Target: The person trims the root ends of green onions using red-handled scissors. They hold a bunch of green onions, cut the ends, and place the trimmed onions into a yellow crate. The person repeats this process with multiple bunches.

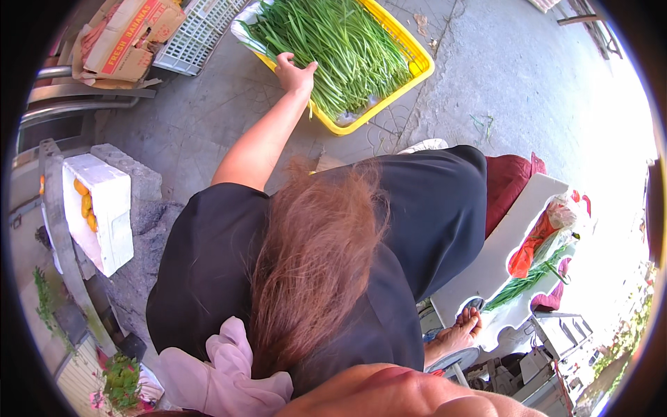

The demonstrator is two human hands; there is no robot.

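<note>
My left hand (pixel 294 75) reaches forward over the near left rim of a yellow basket (pixel 425 67), its thumb and fingers apart. Long garlic chives (pixel 333 52) fill that basket, and the hand is at their near edge, holding nothing that I can see. Lower right, my right hand (pixel 464 330) has its fingers curled beside the scalloped edge of a white foam box (pixel 464 278). A small dark round thing (pixel 474 304) shows just beyond its fingertips. What the right fingers grip, if anything, is hidden. In the foam box lie green stalks (pixel 524 286) and a red plastic bag (pixel 531 247).
At the far left are a torn cardboard box (pixel 128 42) and a pale slatted crate (pixel 196 38). A white foam box (pixel 114 222) with orange fruits (pixel 86 204) stands near a metal rail (pixel 59 243). Concrete floor (pixel 486 76) spreads to the right of the yellow basket.
</note>
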